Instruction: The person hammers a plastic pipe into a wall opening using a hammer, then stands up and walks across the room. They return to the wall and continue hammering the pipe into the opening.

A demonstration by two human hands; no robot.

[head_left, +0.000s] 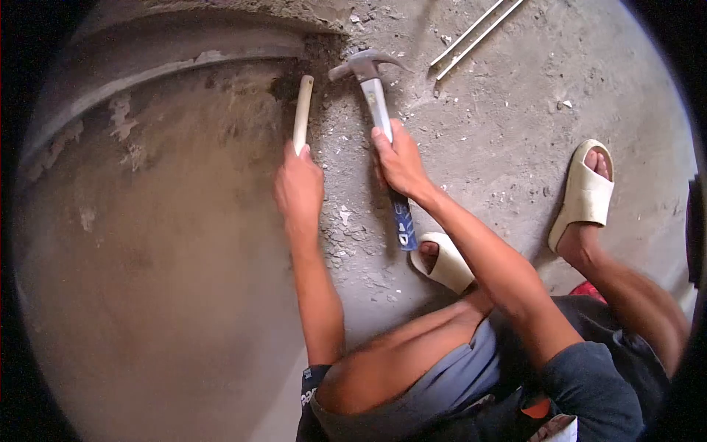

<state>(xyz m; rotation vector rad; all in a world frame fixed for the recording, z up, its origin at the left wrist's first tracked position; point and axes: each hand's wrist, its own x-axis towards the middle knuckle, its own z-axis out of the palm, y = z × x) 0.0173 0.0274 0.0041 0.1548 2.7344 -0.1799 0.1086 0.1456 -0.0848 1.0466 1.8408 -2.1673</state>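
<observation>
My right hand (401,160) is closed around the handle of a claw hammer (375,103), just above its dark blue grip end. The hammer's metal head lies toward the top, its claw pointing right. My left hand (299,184) is wrapped around a pale, round handle-like stick (303,110) with a small hole near its upper end. The stick points up toward the dark, broken corner where wall and floor meet. Whatever part of it sits inside my fist is hidden. Hammer head and stick are apart, with the hammer to the right.
A stained grey wall (169,243) rises close on the left, with a raised ledge (184,66) above. Loose rubble (342,217) lies along its foot on the concrete floor (501,147). Two thin pale strips (475,37) lie at upper right. My feet wear cream slippers (585,195).
</observation>
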